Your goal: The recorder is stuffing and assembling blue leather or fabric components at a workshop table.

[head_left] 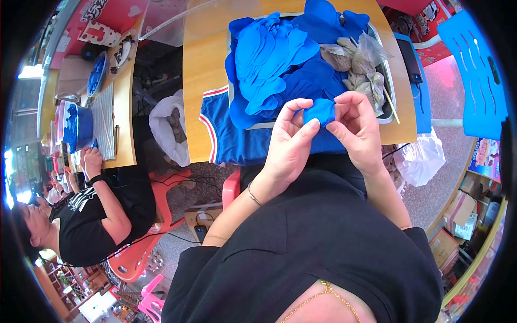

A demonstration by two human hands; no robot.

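Between both hands is a small piece of blue cloth, partly folded and hidden by the fingers. My left hand pinches its left side between thumb and index finger. On the other side, the thumb and fingertips of my right hand grip its edge. Just beyond the hands stands a grey tray, heaped with petal-shaped blue cloth pieces in lighter and darker shades. Clear plastic bags of brownish stuff lie in its right part, near a thin wooden stick.
Blue cloth with white and red trim hangs over the near edge of the wooden table. To the left, a co-worker sits at another table with a blue tub. A blue slatted plastic chair back and white bag are at right.
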